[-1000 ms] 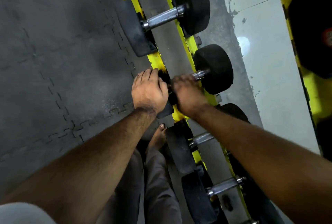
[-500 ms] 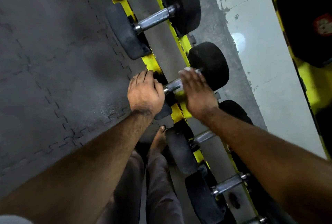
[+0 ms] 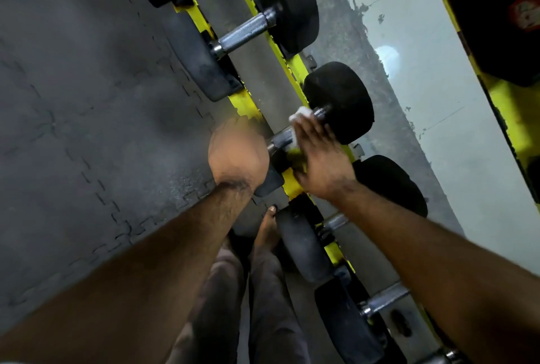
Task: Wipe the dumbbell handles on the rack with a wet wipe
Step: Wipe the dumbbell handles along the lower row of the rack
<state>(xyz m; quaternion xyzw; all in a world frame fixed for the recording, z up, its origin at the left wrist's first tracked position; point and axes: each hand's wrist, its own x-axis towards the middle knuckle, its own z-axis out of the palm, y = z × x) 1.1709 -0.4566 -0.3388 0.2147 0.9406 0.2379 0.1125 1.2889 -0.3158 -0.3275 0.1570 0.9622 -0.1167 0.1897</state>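
The person is standing over the rack point(image 3: 242, 100), a yellow frame with dumbbells lying across it in a row; the step in hand, as I judge it, is the wiping of one handle point(image 3: 282, 140) in the middle of the row. The right hand point(image 3: 318, 159) is lying over this handle with its fingers rather straight, and it is pressing the wipe point(image 3: 299, 114) against the metal; a white corner of the wipe is showing past the fingertips, close to the far black head point(image 3: 340, 100). The left hand point(image 3: 238, 153) is sitting at the near end of the same dumbbell; it is blurred, so I cannot tell if it is gripping the near head or only resting on it. The two hands are near each other but not touching; a short part of bare handle is showing between them.

The handle of the next dumbbell up point(image 3: 244, 33) and those lower in the row point(image 3: 385, 299) are lying uncovered, so several seem to be waiting. The next move is probably asking for a stroke along the whole handle, with the wipe kept flat under the fingers; after that the hand must go to a neighbouring handle.
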